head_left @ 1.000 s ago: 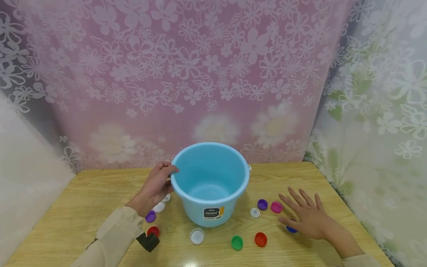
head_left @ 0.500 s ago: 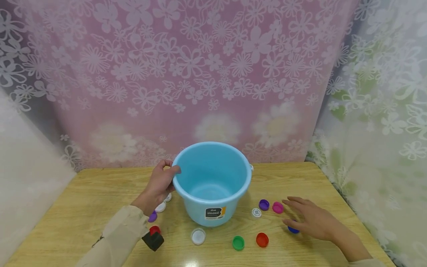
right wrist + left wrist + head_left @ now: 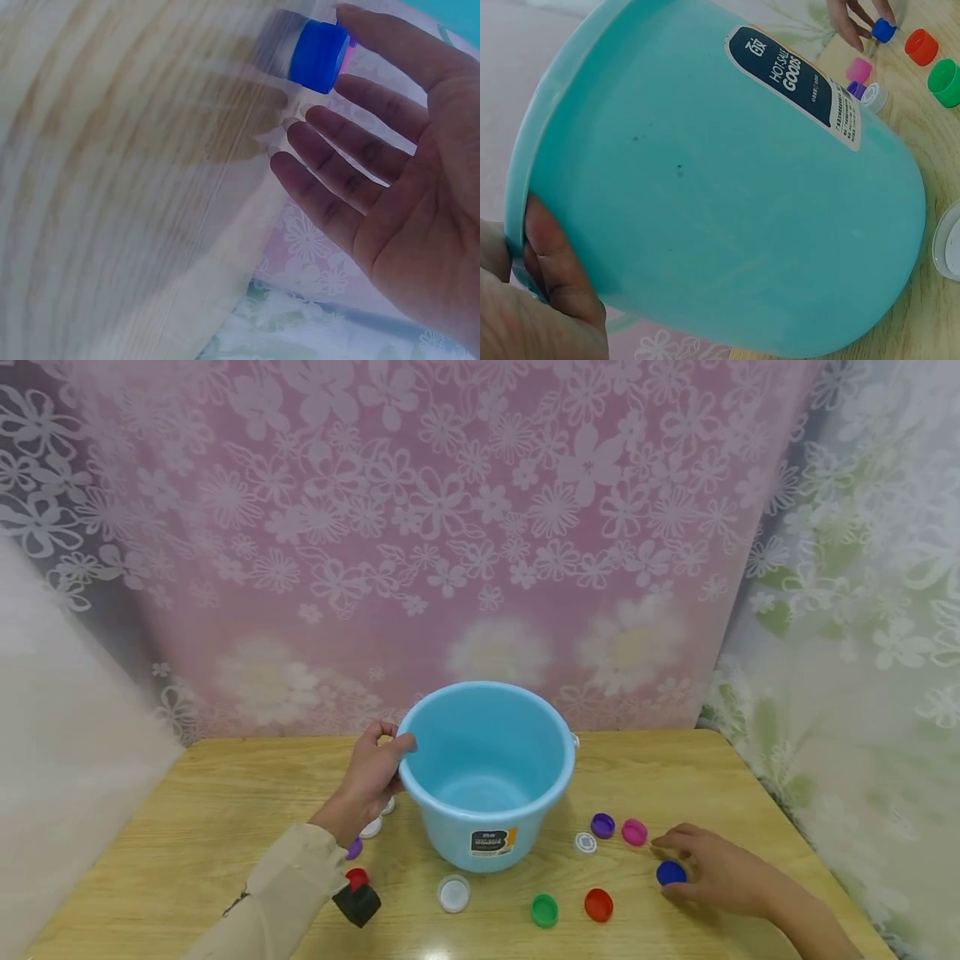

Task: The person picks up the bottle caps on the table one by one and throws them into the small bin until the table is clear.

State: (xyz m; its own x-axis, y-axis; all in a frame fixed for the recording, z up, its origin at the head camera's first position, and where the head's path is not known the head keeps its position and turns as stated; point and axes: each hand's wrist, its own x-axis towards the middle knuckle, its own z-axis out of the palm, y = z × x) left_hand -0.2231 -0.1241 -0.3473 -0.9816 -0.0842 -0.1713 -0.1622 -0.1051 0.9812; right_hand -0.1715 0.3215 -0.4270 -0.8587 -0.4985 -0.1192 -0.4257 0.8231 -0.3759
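The round light-blue plastic bucket [image 3: 487,743] is gripped at its left rim by the left hand [image 3: 369,772]. Right of the bucket, on the wooden surface [image 3: 652,777], the round blue plastic cap [image 3: 671,873] is bracketed by the right hand [image 3: 723,870], thumb and fingers parted.

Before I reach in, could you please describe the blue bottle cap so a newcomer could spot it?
Find the light-blue bucket on the wooden table, then look right to the right hand. The blue bottle cap is between its thumb and fingers, the only blue cap in view.
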